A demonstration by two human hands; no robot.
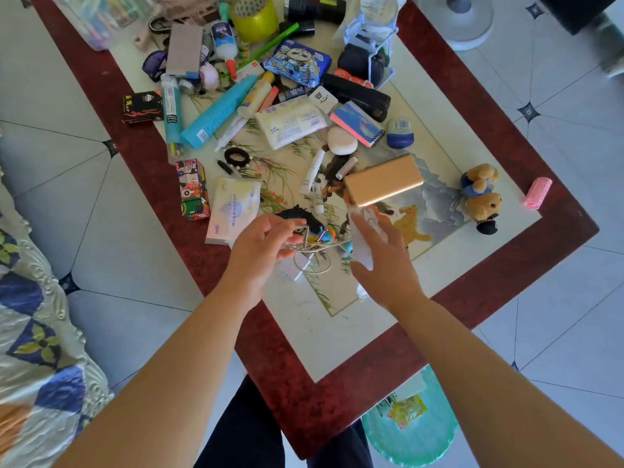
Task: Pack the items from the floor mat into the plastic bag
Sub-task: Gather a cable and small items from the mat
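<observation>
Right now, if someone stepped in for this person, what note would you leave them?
The left hand has its fingers curled above the white charger; whether it pinches anything is unclear.
The right hand holds the clear plastic bag, with nothing visibly in it.
The floor mat is strewn with items, among them the gold power bank, teddy bear and blue tube.
Done: nothing visibly packed.
Left: nearly everything.

The plastic bag (363,248) is thin and clear, the power bank (383,185) smooth matt gold metal, the bear (481,194) fuzzy plush.
</observation>
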